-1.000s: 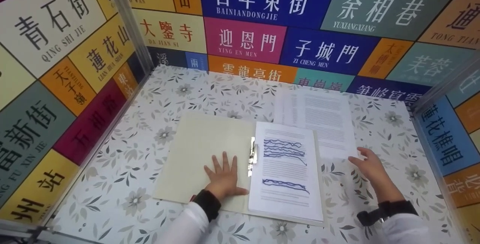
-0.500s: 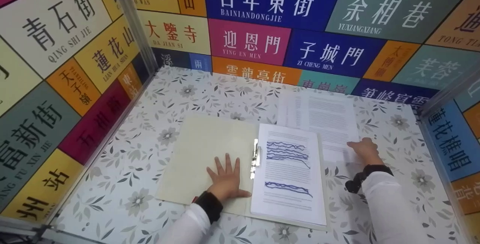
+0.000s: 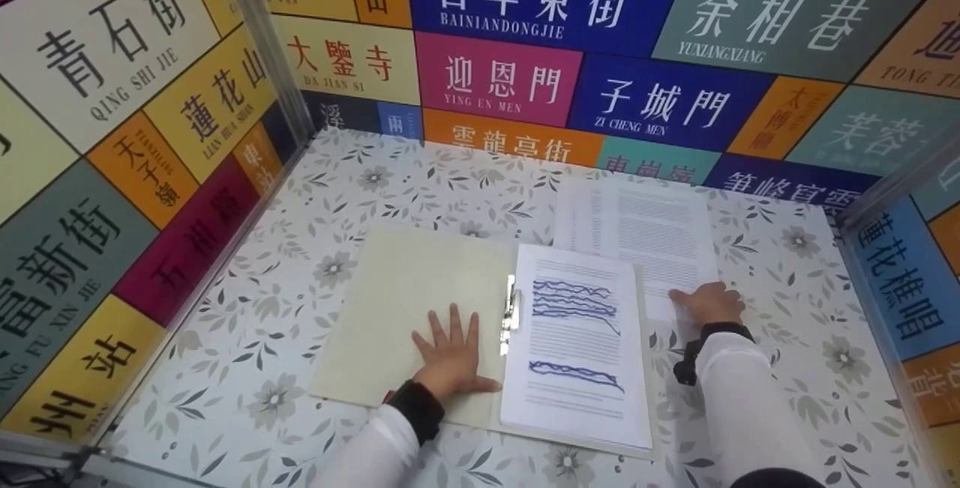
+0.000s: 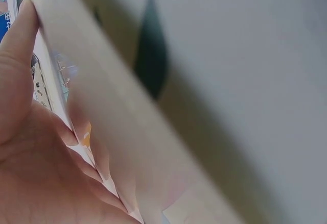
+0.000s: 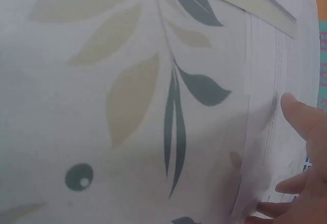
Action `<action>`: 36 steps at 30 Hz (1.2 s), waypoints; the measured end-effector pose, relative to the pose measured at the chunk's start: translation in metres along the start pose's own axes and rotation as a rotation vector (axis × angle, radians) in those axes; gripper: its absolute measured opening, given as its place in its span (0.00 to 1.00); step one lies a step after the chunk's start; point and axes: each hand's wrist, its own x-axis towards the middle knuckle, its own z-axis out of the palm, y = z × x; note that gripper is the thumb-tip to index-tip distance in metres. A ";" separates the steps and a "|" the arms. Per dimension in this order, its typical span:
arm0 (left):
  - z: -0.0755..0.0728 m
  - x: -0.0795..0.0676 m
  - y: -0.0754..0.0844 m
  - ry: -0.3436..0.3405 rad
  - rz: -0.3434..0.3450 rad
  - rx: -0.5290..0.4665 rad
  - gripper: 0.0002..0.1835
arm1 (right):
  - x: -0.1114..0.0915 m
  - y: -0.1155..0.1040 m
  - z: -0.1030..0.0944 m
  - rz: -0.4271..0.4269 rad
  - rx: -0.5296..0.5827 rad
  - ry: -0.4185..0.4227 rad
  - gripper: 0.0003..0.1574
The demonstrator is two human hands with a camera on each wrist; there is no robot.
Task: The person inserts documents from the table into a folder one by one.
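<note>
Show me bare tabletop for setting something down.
Free: the tabletop between the folder and left wall; the patch behind the folder, left of the loose sheets; and the stretch from the right hand to the right wall. Crowded: the folder, bearing the left hand and a scribbled page, and the loose sheets by the right hand.

Pale table [image 3: 337, 195] with grey flowers and leaves all over it, loud walls round it. Back wall [image 3: 600, 90] has a deep blue BAINIANDONGJIE block [image 3: 517, 0], with a pink YING EN MEN block [image 3: 502, 79] right under. Left wall [image 3: 127, 173] gets a white QING SHI JIE block [image 3: 112, 45] touching a yellow LIAN HUA SHAN block [image 3: 210, 112]. Pale strip [image 3: 277, 45] down that corner. Dark bit [image 3: 69, 465] bottom left, maybe a bracket, too murky to tell.
</note>
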 end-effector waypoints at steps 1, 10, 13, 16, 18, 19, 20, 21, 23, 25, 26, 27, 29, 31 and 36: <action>-0.001 0.000 0.000 0.004 0.002 0.000 0.67 | -0.001 -0.002 0.002 0.001 -0.008 0.013 0.59; 0.001 0.000 0.000 0.015 0.004 0.005 0.67 | 0.002 -0.010 0.011 0.033 -0.053 0.074 0.63; 0.001 0.001 0.000 0.019 0.007 0.008 0.67 | 0.003 -0.008 0.008 0.054 -0.045 0.085 0.64; 0.001 0.001 0.001 0.018 0.007 0.008 0.67 | 0.002 -0.004 0.005 0.071 -0.040 0.075 0.65; 0.000 0.000 0.001 0.015 0.002 0.006 0.67 | 0.002 0.000 0.002 0.068 -0.037 0.063 0.64; 0.000 0.000 0.001 0.014 0.000 0.005 0.67 | 0.002 0.003 0.001 0.066 -0.036 0.057 0.64; 0.000 0.000 0.001 0.014 -0.002 0.006 0.67 | 0.002 0.005 0.000 0.059 -0.037 0.053 0.63; -0.001 0.000 0.001 0.015 -0.003 0.006 0.67 | 0.002 0.007 -0.001 0.050 -0.047 0.050 0.61; -0.001 0.000 0.000 0.018 -0.001 0.005 0.67 | 0.000 0.011 -0.004 0.037 -0.052 0.045 0.60; -0.001 -0.001 0.000 0.024 0.004 0.003 0.67 | -0.003 0.013 -0.008 0.034 -0.054 0.038 0.60; -0.001 -0.001 0.000 0.026 0.006 0.003 0.67 | -0.005 0.014 -0.010 0.030 -0.058 0.035 0.61; 0.000 -0.001 0.000 0.028 0.007 0.001 0.67 | -0.006 0.014 -0.012 0.036 -0.048 0.032 0.61; 0.000 -0.001 0.000 0.028 0.006 -0.002 0.67 | -0.009 0.016 -0.014 0.051 -0.001 0.023 0.63; 0.000 -0.001 0.000 0.024 0.003 0.000 0.67 | -0.008 0.019 -0.015 0.063 0.047 0.017 0.64; 0.000 -0.001 0.000 0.012 -0.002 0.009 0.67 | -0.001 0.027 -0.015 0.100 0.125 0.008 0.65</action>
